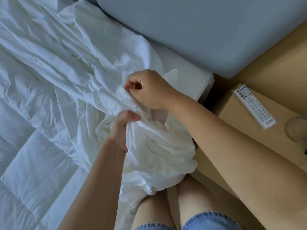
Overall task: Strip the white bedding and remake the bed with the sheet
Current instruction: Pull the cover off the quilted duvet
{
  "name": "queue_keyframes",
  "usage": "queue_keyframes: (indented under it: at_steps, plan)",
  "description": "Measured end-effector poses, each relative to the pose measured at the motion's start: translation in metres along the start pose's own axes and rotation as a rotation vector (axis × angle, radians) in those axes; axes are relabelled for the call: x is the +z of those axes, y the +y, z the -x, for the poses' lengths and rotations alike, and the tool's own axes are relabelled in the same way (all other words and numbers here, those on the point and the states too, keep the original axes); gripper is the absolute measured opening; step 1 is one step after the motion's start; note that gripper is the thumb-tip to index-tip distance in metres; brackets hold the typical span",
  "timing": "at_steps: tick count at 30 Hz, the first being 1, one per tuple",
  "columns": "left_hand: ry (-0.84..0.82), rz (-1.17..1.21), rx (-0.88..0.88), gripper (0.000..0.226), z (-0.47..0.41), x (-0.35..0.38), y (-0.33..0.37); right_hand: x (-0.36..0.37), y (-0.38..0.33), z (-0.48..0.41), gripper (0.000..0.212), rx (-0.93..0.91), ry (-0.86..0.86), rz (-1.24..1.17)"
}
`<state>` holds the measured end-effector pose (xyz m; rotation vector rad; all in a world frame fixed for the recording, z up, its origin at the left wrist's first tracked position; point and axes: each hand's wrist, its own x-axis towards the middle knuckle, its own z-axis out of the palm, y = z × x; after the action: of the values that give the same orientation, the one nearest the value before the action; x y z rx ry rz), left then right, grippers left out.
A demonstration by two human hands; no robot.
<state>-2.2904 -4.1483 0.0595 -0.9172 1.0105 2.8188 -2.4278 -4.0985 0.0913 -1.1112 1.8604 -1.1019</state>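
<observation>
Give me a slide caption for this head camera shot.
Left hand and right hand grip the bunched white sheet beside a nightstand holding a remote control.

One head-worn camera looks steeply down from close above the bed (191, 85) and bedside table (239, 113).

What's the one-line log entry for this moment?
white sheet: bunched in both hands | left hand: grips bunch | right hand: pinches edge | remote: on bedside table
</observation>
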Motion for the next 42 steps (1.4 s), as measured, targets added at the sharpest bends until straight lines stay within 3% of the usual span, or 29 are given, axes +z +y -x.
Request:
queue_keyframes:
  at_steps: [4,6,8,11,14,16,18,19,23,27,29,31,33,36,40,42]
  plan:
    - [-0.019,0.082,0.061,0.047,0.002,0.000,-0.002,0.010,0.016,-0.004,0.029,0.114,-0.070,-0.187]
    - [-0.016,-0.016,-0.021,0.055,-0.001,0.003,0.002,0.006,0.035,0.004,0.040,0.190,-0.050,-0.246]
    - [0.124,-0.072,-0.169,0.077,-0.005,0.003,0.007,0.000,0.059,0.014,0.061,0.321,0.065,-0.227]
    - [0.063,0.005,-0.139,0.056,-0.006,0.009,0.011,-0.006,0.091,0.032,0.090,0.624,0.154,-0.194]
    - [0.105,-0.060,-0.052,0.035,-0.009,0.008,0.008,-0.003,0.107,0.045,0.090,0.894,-0.010,-0.535]
    - [0.128,-0.153,0.030,0.032,-0.011,0.005,0.009,-0.004,0.108,0.044,0.057,0.838,0.023,-0.641]
    - [0.184,-0.193,0.089,0.034,-0.012,0.004,0.011,-0.008,0.101,0.031,0.015,0.660,0.207,-0.597]
    - [0.210,-0.184,0.101,0.033,-0.013,0.004,0.012,-0.014,0.094,0.023,0.007,0.577,0.289,-0.585]
    - [0.170,-0.089,0.015,0.027,-0.020,0.017,0.003,-0.042,0.064,-0.019,0.012,0.337,0.353,-0.599]
    - [0.093,0.037,-0.030,0.025,-0.017,0.022,-0.010,-0.054,0.058,-0.054,0.024,0.273,0.419,-0.055]
    - [0.041,0.068,-0.052,0.043,-0.013,0.018,-0.010,-0.057,0.064,-0.056,0.010,0.345,0.419,0.135]
    - [0.083,0.076,-0.104,0.055,-0.013,0.009,-0.008,-0.053,0.069,-0.042,0.057,0.428,0.303,0.187]
    - [0.073,0.110,-0.122,0.059,-0.015,0.003,-0.006,-0.040,0.063,-0.011,0.073,0.409,0.364,0.167]
    - [0.001,0.206,-0.145,0.054,-0.019,0.008,-0.008,-0.004,0.046,0.055,0.060,0.322,0.548,-0.060]
    - [-0.165,0.201,-0.193,0.029,-0.024,0.024,-0.011,0.037,0.025,0.104,0.046,0.380,0.328,-0.384]
    - [-0.051,0.052,-0.176,0.022,-0.027,0.028,-0.011,0.040,0.025,0.104,0.041,0.348,0.305,-0.380]
